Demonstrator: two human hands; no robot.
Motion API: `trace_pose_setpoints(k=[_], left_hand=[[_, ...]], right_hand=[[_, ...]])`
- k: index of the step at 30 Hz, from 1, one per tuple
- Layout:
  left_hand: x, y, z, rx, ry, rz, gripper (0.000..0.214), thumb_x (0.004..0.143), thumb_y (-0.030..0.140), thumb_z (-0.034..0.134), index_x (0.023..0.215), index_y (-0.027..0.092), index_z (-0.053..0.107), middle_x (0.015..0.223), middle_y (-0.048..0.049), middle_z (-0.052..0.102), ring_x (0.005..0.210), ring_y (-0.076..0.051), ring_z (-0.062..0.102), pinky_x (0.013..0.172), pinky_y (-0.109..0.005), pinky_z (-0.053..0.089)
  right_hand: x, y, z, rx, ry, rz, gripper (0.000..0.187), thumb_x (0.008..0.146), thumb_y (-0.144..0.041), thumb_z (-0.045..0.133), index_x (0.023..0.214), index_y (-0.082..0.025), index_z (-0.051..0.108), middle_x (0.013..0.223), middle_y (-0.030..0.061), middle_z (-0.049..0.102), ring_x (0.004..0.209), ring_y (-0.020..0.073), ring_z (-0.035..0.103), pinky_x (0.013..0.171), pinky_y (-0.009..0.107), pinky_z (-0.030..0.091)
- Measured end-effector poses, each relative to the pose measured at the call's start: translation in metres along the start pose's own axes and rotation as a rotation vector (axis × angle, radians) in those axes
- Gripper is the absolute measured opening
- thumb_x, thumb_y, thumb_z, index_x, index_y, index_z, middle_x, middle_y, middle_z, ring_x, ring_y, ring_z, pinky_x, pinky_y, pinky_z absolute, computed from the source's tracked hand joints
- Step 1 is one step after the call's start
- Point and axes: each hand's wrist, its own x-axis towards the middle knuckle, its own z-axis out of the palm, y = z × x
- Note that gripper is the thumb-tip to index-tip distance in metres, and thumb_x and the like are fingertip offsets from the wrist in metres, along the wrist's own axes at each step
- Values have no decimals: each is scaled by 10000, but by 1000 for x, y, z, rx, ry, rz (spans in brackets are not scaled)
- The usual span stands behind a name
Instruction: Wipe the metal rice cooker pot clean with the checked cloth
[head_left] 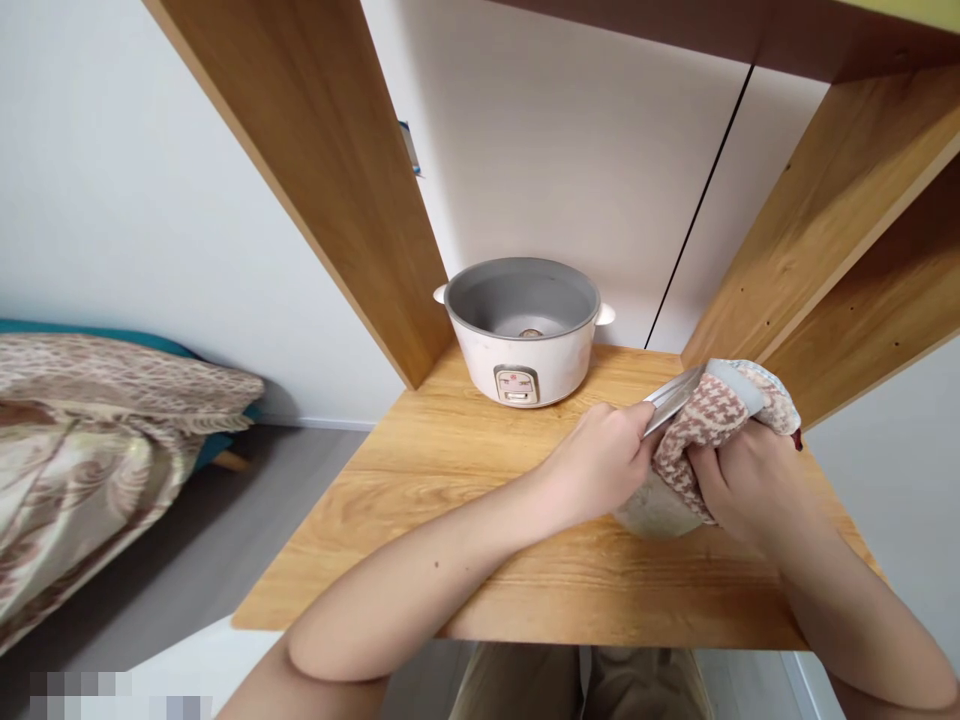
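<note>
My left hand (604, 460) grips the rim of a metal inner pot (671, 398) held tilted above the wooden shelf (465, 540). My right hand (750, 480) presses a pink-and-white patterned cloth (709, 425) against the pot's side and rim. The cloth covers most of the pot; only its shiny rim and pale lower body show. Behind the hands, at the back of the shelf, stands a white rice cooker (525, 330) with its lid off, its grey inside empty.
Wooden side panels (330, 170) rise on both sides of the shelf, with a white wall behind. A bed with a patterned blanket (97, 440) lies at the left over a grey floor. The shelf's front edge is close to my body.
</note>
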Motion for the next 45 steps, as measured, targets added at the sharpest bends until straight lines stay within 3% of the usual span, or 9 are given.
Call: trace_pose_setpoints(k=[8,17,34,41,45], left_hand=[[1,1,-2,-44,-20,-10,198,925,206,478,740,207,548,649,-7,640,583,-153,548,556,-276,374],[0,0,0,-3,-11,-14,220,953,205,445,756,204,544,644,-7,627,560,-145,530,564,-276,378],[0,0,-1,-46,-11,-6,194,912,190,477,721,212,503,638,2,621,576,-146,540,558,-271,363],[1,-2,1,1,12,8,215,929,189,441,728,211,513,625,-2,599,553,-143,513,558,-279,355],[1,-1,-2,-52,-10,8,230,940,217,470,716,210,525,627,-3,624,578,-153,547,537,-270,347]], right_hand=[[2,-9,-9,-73,62,-24,358,866,-109,373,613,-180,616,490,76,526,496,175,307,614,379,48],[1,1,-3,-22,-28,15,373,884,-117,344,624,-178,604,538,73,533,518,174,316,603,372,70],[3,-7,-7,-28,35,32,384,882,-133,350,597,-188,601,497,77,528,495,176,303,604,377,58],[3,1,-2,-18,42,-17,351,856,-107,379,591,-180,597,501,70,536,498,167,317,604,374,58],[2,-8,-7,-22,27,29,373,881,-131,359,619,-185,618,506,78,543,503,179,332,612,381,53]])
